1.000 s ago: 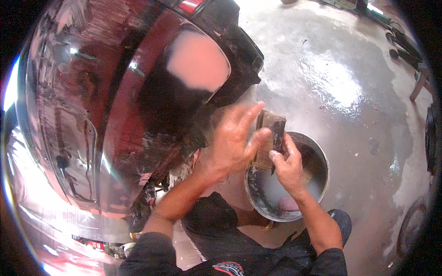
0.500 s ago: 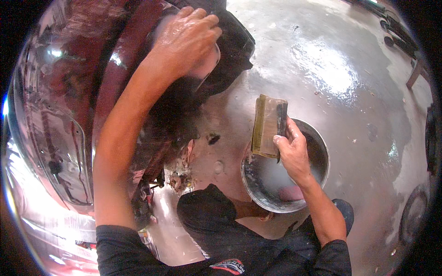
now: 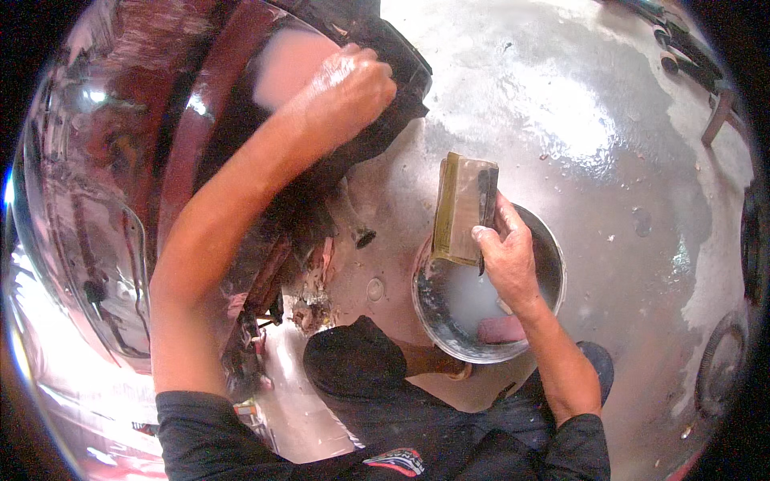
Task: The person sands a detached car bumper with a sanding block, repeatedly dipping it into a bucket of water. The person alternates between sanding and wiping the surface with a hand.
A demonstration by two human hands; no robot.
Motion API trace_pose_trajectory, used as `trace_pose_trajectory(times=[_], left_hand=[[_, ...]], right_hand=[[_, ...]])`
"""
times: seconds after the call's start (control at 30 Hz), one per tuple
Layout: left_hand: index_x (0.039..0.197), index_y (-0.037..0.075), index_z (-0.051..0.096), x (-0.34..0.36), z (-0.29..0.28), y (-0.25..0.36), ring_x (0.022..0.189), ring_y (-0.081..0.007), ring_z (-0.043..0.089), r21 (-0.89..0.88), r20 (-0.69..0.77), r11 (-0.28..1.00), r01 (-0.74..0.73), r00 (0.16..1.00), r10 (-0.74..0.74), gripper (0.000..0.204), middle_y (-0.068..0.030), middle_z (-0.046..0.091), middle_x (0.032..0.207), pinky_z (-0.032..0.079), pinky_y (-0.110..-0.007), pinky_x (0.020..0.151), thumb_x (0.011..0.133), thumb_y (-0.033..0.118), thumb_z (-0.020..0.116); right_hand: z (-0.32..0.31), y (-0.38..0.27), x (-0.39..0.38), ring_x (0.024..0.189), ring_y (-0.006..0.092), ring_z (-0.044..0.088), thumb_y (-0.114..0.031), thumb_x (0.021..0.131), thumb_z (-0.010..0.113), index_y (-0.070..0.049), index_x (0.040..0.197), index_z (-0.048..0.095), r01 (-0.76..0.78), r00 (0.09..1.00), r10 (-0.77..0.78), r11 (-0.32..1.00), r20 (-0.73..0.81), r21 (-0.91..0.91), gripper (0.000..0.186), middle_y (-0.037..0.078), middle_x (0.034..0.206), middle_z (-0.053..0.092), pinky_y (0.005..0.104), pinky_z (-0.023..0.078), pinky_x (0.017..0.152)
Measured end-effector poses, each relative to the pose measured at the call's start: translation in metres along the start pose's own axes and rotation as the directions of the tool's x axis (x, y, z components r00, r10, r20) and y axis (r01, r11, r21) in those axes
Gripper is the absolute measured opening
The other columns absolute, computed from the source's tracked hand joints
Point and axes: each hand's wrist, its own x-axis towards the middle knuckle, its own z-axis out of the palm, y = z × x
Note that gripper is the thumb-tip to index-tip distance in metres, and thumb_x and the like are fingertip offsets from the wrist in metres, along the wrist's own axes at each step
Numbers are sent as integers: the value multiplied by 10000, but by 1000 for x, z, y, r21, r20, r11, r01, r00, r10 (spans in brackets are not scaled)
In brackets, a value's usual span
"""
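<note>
My left hand (image 3: pixel 357 82), wet on its back, is at the edge of a dark red car body panel (image 3: pixel 216 104). Its fingers are curled in, and whatever they may hold is hidden beneath them. Just left of it shows a smooth pale pink patch (image 3: pixel 293 68) on the panel. My right hand (image 3: pixel 509 260) grips a sanding block (image 3: pixel 468 210) wrapped in brownish sandpaper, with a dark strip along its right side. The block is upright above the rim of a round bucket (image 3: pixel 419 309). Inside the bucket are cloudy water and a pink sponge (image 3: pixel 499 329), partly behind my wrist.
A black plastic part (image 3: pixel 405 68) juts from the car's corner. Loose debris (image 3: pixel 309 309) hangs or lies below the body. Wet grey floor (image 3: pixel 634 305) spreads to the right, with a tyre-like round object (image 3: pixel 720 373) and dark bars (image 3: pixel 698 64) along its far side.
My left hand has slid off the pink patch to the right and slightly down, its fingers now more curled, uncovering the patch. My right hand still holds the sanding block, with little movement.
</note>
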Motion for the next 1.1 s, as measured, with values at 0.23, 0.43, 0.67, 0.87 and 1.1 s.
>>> trace_pose_trajectory(times=[0.23, 0.43, 0.67, 0.87, 1.1], left_hand=[[679, 78, 713, -44, 31, 45, 884, -251, 622, 57, 93, 983, -174, 981, 169, 162, -90, 649, 803, 491, -397, 886, 788, 171, 637], [995, 51, 692, -89, 35, 92, 972, -327, 648, -579, 94, 809, 102, 994, -58, 164, -149, 662, 979, 505, -398, 989, 881, 143, 618], [1432, 38, 513, -71, 10, 187, 961, -183, 673, -973, 210, -194, 127, 841, -499, 695, -148, 698, 1136, 546, -353, 879, 848, 278, 804], [1336, -22, 551, -61, 37, 240, 1149, -256, 636, -907, 377, -395, 145, 695, -611, 522, -178, 672, 1232, 504, -379, 983, 891, 171, 742], [1431, -67, 372, -47, 53, 283, 1164, -453, 598, -974, 125, 69, 217, 762, -636, 712, -315, 567, 1281, 508, -473, 977, 852, 162, 717]], right_hand=[[-12, -7, -1, 1202, 201, 590, 40, 871, 513, 106, 1462, 396, 62, 998, -62, 998, -19, -34, 606, 146, 1317, 602, 314, 427, 1072], [-24, -14, -2, 1211, 202, 576, 34, 870, 512, 80, 1460, 415, 2, 1000, -1, 999, -26, 40, 600, 134, 1324, 595, 314, 418, 1076], [-7, -6, -5, 1203, 198, 571, 0, 887, 510, 65, 1457, 415, -83, 993, 58, 957, 100, 276, 582, 125, 1344, 581, 326, 418, 1073], [1, 11, -1, 1216, 195, 542, -70, 925, 573, 45, 1489, 375, -94, 991, 82, 987, 103, 127, 608, 118, 1355, 552, 338, 427, 1056], [2, 34, -8, 1207, 220, 535, -191, 944, 672, 50, 1518, 319, -78, 995, 60, 970, -84, -231, 715, 144, 1344, 541, 341, 411, 1062]])
